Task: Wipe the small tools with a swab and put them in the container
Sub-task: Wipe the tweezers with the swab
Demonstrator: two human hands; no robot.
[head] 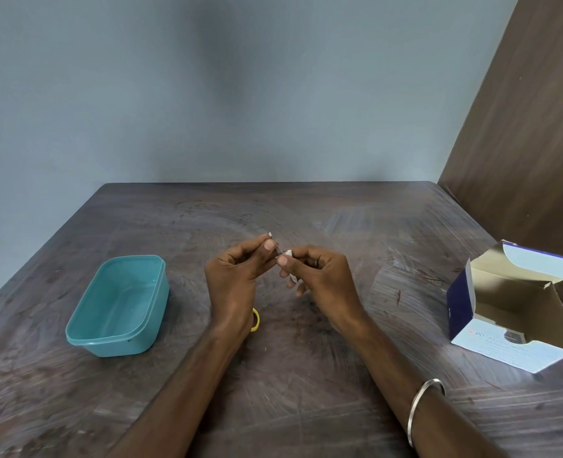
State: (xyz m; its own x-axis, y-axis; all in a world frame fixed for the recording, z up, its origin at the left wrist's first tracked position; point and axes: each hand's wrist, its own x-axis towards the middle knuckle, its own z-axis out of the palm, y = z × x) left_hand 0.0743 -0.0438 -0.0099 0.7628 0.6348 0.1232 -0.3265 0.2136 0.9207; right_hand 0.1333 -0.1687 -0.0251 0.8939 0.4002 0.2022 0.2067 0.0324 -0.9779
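While both forearms reach forward over the dark wooden counter (306, 209), the hands meet above its middle. Left of the hands stands a teal container (118, 305), open-topped, with nothing visible inside it. The left hand (237, 276) is raised with the wrist straight, thumb and forefinger curled and pinching a thin metal tool (272, 241), whose tip projects up and away past the fingertips. Just beneath that wrist a small yellow ring-shaped item (255, 320) lies on the counter, mostly hidden; its nature cannot be determined. The right hand (319, 276), touching the left at the fingertips, has its fingers curled and pinches a white swab (288, 252) against the tool's shaft; a strip of white hangs below its fingers. A metal bangle (425, 408) sits on the right forearm. Well to the right of the hands, an opened blue-and-white cardboard box (511, 312) rests on the counter near a brown panel (531, 127).
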